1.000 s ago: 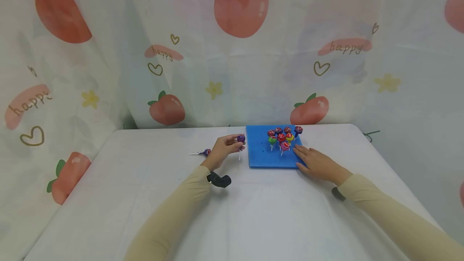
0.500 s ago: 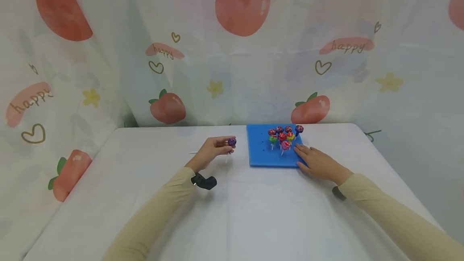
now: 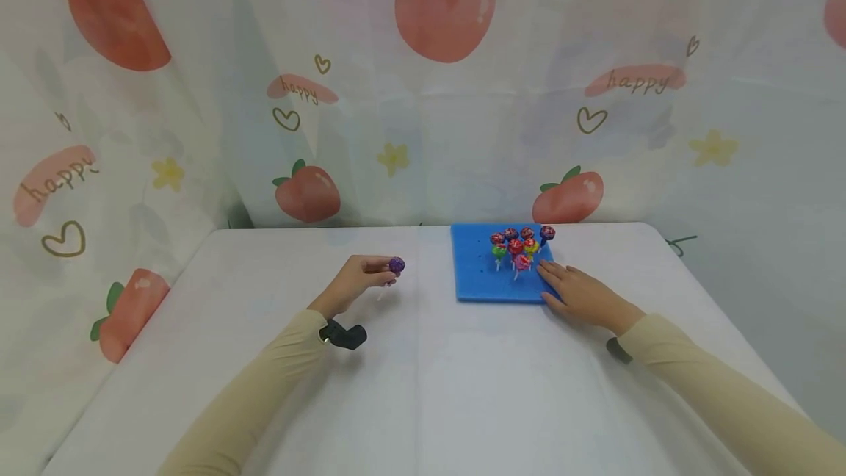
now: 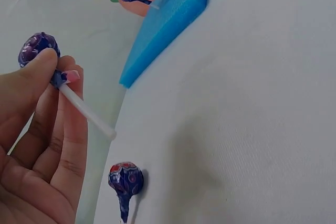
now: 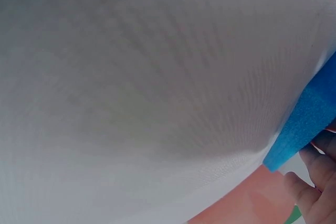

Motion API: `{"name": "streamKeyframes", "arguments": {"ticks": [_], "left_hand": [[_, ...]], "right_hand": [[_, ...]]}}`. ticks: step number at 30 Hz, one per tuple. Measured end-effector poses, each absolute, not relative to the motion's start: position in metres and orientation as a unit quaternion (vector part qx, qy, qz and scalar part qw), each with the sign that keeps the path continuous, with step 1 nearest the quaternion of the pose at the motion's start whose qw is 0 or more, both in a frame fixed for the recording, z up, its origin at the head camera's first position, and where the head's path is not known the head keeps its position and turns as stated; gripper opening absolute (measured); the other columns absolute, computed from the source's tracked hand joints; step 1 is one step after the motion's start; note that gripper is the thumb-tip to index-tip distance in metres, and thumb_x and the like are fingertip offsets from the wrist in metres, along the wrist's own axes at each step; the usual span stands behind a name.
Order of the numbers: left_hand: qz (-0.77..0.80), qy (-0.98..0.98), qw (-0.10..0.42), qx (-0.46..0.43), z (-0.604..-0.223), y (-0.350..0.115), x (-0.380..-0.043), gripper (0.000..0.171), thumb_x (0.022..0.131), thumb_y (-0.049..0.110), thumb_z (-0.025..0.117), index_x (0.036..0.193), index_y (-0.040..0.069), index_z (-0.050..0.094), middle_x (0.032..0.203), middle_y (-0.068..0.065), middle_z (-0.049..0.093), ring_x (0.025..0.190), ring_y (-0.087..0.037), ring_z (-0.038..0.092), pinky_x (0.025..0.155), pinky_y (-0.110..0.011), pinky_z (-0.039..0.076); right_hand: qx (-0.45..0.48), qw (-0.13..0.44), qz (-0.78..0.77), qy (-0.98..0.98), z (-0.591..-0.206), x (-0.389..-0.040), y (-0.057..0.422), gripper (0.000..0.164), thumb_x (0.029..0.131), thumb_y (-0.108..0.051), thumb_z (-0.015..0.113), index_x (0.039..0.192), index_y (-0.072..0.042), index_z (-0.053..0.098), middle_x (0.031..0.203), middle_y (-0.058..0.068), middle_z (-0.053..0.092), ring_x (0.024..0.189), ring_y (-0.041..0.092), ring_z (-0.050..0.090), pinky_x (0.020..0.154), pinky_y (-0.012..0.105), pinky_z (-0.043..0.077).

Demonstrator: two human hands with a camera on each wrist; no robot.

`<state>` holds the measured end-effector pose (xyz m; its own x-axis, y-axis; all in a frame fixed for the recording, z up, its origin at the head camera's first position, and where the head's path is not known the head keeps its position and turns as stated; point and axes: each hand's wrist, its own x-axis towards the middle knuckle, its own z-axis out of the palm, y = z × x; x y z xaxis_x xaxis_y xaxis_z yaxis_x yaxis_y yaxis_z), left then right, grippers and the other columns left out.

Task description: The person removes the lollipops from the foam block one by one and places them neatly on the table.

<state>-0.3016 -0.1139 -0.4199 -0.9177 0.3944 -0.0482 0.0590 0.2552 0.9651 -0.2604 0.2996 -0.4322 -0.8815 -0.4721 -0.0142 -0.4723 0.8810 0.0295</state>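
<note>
My left hand (image 3: 350, 283) pinches a purple-wrapped lollipop (image 4: 39, 48) just below its candy head, raised above the table left of the blue foam board (image 3: 471, 274). The lollipop's white stick slants downward, free of the board. My right hand (image 3: 587, 300) rests against the board's right edge with its fingers extended. Several wrapped lollipops (image 3: 515, 247), in red, green, yellow, pink and dark blue, stand in the board's right half. Below the held one in the left wrist view, another blue-and-red lollipop (image 4: 126, 179) lies on the table; in the head view my left hand hides it.
A white cloth covers the table (image 3: 423, 380). Behind it hangs a curtain (image 3: 423, 131) printed with peaches, hearts and flowers. The board's left half shows a few small holes. A black wrist device (image 3: 344, 334) sits on the left wrist.
My left hand has moved left, away from the board, carrying the purple lollipop. It now covers the one lying on the table in the head view. My right hand stays at the board's edge.
</note>
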Motion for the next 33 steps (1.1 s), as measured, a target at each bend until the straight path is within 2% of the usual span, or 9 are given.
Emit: {"name": "streamKeyframes", "arguments": {"ticks": [10,25,33], "left_hand": [[0.526,0.824,0.156,0.141,-0.419,-0.138,-0.297,0.041,0.089,0.013,0.064,0.126,-0.002,0.057,0.112,-0.018,0.067,0.09,-0.009,0.064,0.094,-0.031,0.051],[0.485,0.855,0.165,0.075,-0.434,-0.147,-0.304,0.037,0.084,0.018,0.07,0.117,0.001,0.064,0.104,-0.012,0.072,0.088,-0.009,0.066,0.087,-0.028,0.051],[0.452,0.875,0.163,0.057,-0.439,-0.15,-0.307,0.034,0.084,0.017,0.07,0.115,0.003,0.067,0.117,-0.015,0.066,0.09,-0.011,0.06,0.078,-0.023,0.048]], "right_hand": [[-0.243,0.005,0.015,0.97,-0.434,-0.262,0.301,0.059,0.094,-0.03,0.052,0.137,0.008,0.04,0.142,0.028,0.04,0.132,0.044,0.038,0.104,0.057,0.036],[-0.242,0.006,0.022,0.97,-0.433,-0.262,0.3,0.059,0.094,-0.031,0.052,0.137,0.008,0.04,0.142,0.028,0.041,0.132,0.044,0.038,0.105,0.056,0.036],[-0.241,0.006,0.026,0.97,-0.433,-0.263,0.3,0.059,0.094,-0.031,0.053,0.137,0.007,0.041,0.142,0.027,0.041,0.131,0.044,0.039,0.104,0.056,0.037]]}}
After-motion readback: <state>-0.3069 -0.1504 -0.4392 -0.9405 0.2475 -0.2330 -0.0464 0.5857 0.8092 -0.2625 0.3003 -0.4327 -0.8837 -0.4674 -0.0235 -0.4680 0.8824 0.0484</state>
